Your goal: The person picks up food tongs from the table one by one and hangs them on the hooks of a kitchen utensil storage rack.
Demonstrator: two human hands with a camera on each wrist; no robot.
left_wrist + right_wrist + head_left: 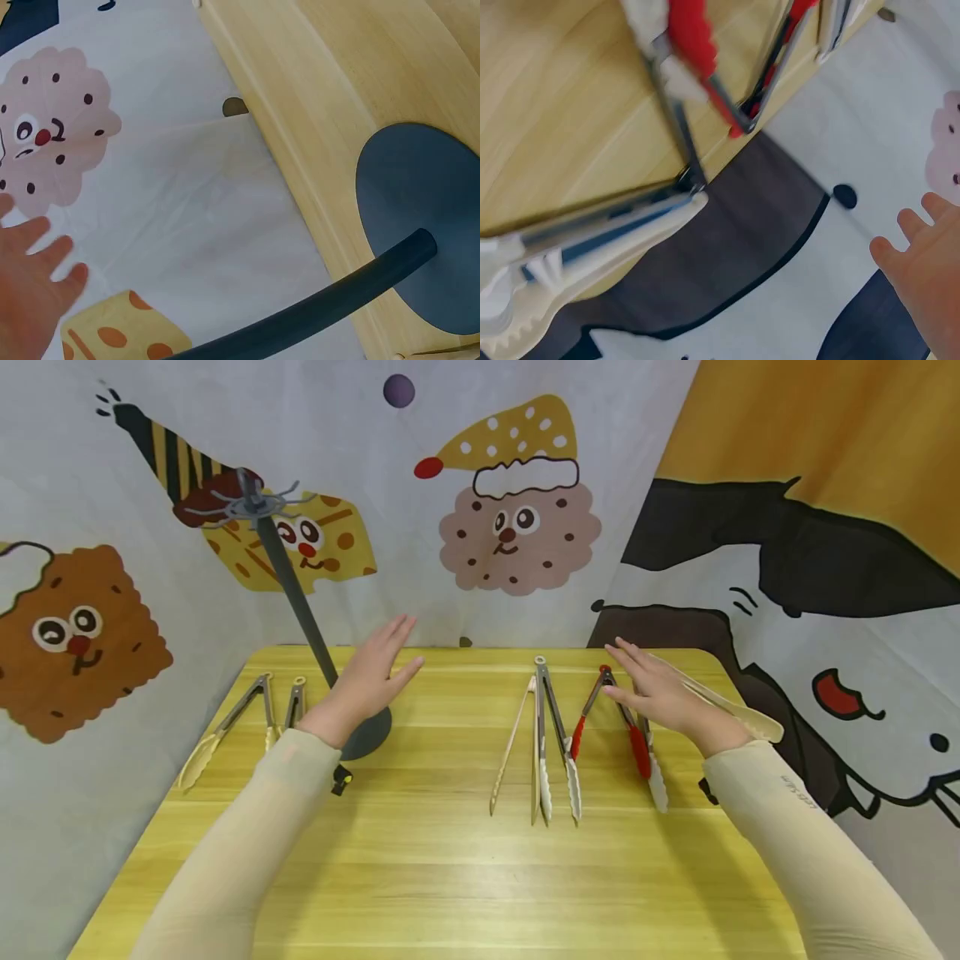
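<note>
My left hand (366,675) is held up with spread fingers, in front of the dark grey pole (291,587) of a hook stand and above its round base (420,187). It holds nothing. On the right, my right hand (662,689) hovers, fingers extended and empty, over kitchen tongs. Red-tipped tongs (639,752) lie spread just left of it. Cream-tipped tongs (592,262) lie at the table's right edge, partly hidden by the hand in the head view. Steel tongs with white tips (541,714) lie spread near the middle.
Tongs with cream tips (197,762) and a second pair (296,700), partly behind my left arm, lie at the left. Grey hooks (258,507) ring the top of the stand. A cartoon-printed cloth (420,585) hangs behind the wooden table (450,893).
</note>
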